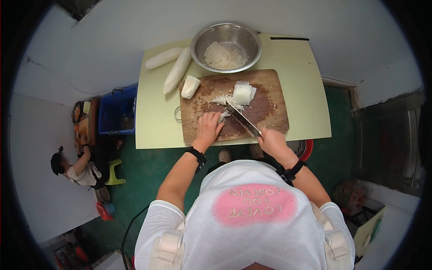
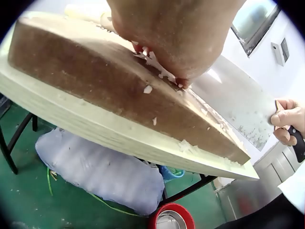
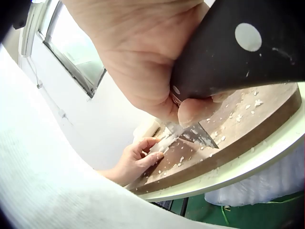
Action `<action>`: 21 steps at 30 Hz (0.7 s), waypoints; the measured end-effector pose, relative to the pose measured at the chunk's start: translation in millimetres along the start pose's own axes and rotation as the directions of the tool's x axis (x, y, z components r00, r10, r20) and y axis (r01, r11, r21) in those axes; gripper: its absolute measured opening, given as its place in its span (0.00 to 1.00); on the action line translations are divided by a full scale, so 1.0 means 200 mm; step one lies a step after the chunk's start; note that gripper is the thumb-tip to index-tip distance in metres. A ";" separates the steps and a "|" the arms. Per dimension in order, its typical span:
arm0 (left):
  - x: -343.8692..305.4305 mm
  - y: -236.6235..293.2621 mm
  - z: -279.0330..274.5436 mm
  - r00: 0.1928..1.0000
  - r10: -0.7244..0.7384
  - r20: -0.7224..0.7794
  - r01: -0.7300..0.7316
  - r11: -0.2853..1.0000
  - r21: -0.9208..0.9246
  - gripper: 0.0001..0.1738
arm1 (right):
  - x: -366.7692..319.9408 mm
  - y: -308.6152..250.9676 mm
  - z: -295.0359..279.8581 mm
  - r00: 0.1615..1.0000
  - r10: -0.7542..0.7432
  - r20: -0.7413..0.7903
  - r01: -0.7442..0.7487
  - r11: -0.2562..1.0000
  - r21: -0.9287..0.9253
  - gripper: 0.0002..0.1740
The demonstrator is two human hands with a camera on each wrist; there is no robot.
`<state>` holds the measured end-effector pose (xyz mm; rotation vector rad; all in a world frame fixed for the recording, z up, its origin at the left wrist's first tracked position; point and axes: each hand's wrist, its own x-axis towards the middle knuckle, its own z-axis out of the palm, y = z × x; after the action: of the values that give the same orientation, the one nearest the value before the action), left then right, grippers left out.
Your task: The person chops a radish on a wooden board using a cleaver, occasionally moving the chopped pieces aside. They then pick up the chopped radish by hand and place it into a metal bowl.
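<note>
On the wooden cutting board [image 1: 277, 110], my left hand [image 1: 208, 128] holds a small bunch of white radish slices [image 3: 164, 142] between its fingers and thumb. My right hand [image 1: 272, 143] grips the black handle [image 3: 228, 52] of a cleaver [image 1: 243, 119]. Its blade slants across the board just right of the left fingers, with white bits stuck to it. Beyond the blade lies a stack of thin radish slices [image 1: 242, 93]. Chopped radish [image 1: 222, 100] is scattered beside that stack. A cut chunk of radish [image 1: 191, 87] rests at the board's far left corner.
Behind the board stands a steel bowl [image 1: 196, 50] with chopped radish inside. Two whole radishes [image 1: 177, 71] lie left of it on the pale table [image 1: 153, 121]. A blue crate [image 1: 102, 112] and another person [image 1: 83, 168] are at left. Below the table's right side sits a red basin [image 1: 308, 150].
</note>
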<state>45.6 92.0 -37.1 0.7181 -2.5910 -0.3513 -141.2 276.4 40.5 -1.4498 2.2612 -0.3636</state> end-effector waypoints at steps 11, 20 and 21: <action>0.03 0.04 -0.01 0.990 -0.020 -0.137 0.017 1.000 -0.023 0.24 | -0.05 -0.06 0.03 0.998 0.041 -0.056 -0.040 0.999 0.021 0.08; 0.03 0.04 0.05 0.990 -0.079 -0.120 0.077 0.997 -0.025 0.19 | -0.12 -0.11 0.07 0.990 -0.013 -0.141 0.014 1.000 0.011 0.08; 0.03 0.05 0.05 0.990 -0.077 -0.118 0.075 0.997 -0.026 0.19 | -0.13 -0.12 0.08 0.990 -0.010 -0.142 0.012 1.000 0.011 0.08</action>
<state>32.2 97.7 -39.7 0.8068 -2.4489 -0.3485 -106.0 289.4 42.6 -1.4735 2.3586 -0.4974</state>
